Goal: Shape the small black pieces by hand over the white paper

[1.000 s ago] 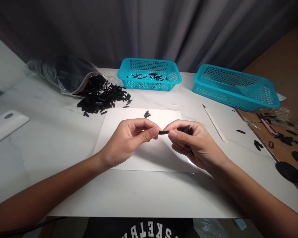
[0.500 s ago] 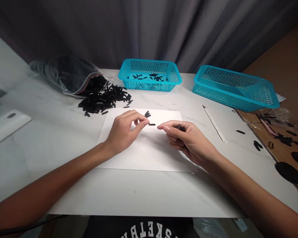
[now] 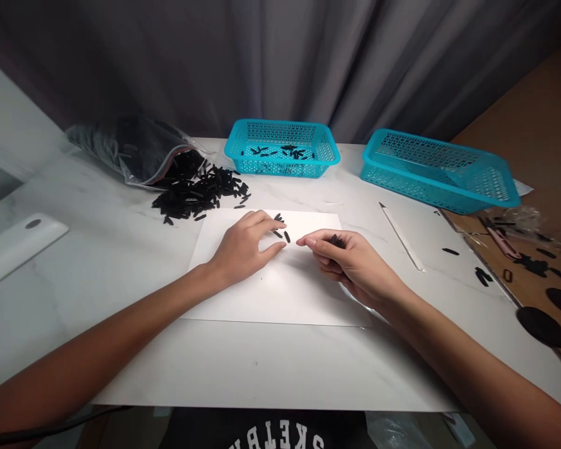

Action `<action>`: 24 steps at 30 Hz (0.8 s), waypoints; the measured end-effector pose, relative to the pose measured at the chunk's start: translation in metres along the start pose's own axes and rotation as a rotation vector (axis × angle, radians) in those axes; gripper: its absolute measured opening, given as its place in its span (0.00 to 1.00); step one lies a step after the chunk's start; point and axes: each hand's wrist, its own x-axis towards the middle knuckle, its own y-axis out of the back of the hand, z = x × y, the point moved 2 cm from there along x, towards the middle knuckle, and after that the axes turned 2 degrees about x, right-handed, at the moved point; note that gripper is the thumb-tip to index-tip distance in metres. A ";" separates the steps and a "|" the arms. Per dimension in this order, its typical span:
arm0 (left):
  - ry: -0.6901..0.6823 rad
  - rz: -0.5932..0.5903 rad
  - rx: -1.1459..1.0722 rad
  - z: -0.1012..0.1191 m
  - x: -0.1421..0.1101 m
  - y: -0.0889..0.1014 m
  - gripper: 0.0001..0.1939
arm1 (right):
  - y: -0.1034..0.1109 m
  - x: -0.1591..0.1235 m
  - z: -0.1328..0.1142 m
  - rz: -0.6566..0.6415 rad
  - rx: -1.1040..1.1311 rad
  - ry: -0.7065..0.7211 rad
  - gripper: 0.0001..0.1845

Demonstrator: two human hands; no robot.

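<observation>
A white sheet of paper (image 3: 271, 299) lies under both hands. My left hand (image 3: 245, 246) is over its upper left part, thumb and forefinger apart with nothing held between them. Just off those fingertips is a small black oval piece (image 3: 287, 237), and several more black oval pieces (image 3: 278, 218) sit close together by the forefinger, partly covered by it. My right hand (image 3: 348, 255) is curled round a bunch of small black pieces (image 3: 336, 241), its forefinger and thumb pointing left toward the loose piece. How many it holds is hidden by the fingers.
A clear zip bag (image 3: 135, 153) spills a pile of black pieces (image 3: 201, 193) at the back left. Behind the paper stands a blue basket (image 3: 283, 168) with some pieces inside; another blue basket (image 3: 439, 187) is to its right. A white pencil-like stick (image 3: 402, 237) lies at right.
My left thumb and forefinger have parted and let go of a black piece, which now lies on the paper turned more upright. My right hand has stayed nearly still.
</observation>
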 end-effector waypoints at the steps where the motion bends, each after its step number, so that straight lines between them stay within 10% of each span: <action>1: -0.044 -0.014 0.031 0.001 0.005 -0.002 0.13 | 0.000 0.001 -0.001 0.011 0.013 0.008 0.13; 8: -0.292 -0.050 0.179 0.009 0.046 -0.013 0.06 | 0.006 0.004 -0.010 0.061 0.101 0.072 0.13; 16: -0.088 0.264 0.169 -0.024 0.144 0.030 0.18 | 0.009 0.005 -0.009 0.024 0.035 0.068 0.15; 24: -0.494 -0.107 -0.097 0.036 0.036 0.009 0.10 | -0.003 0.009 0.007 -0.203 -0.123 0.032 0.16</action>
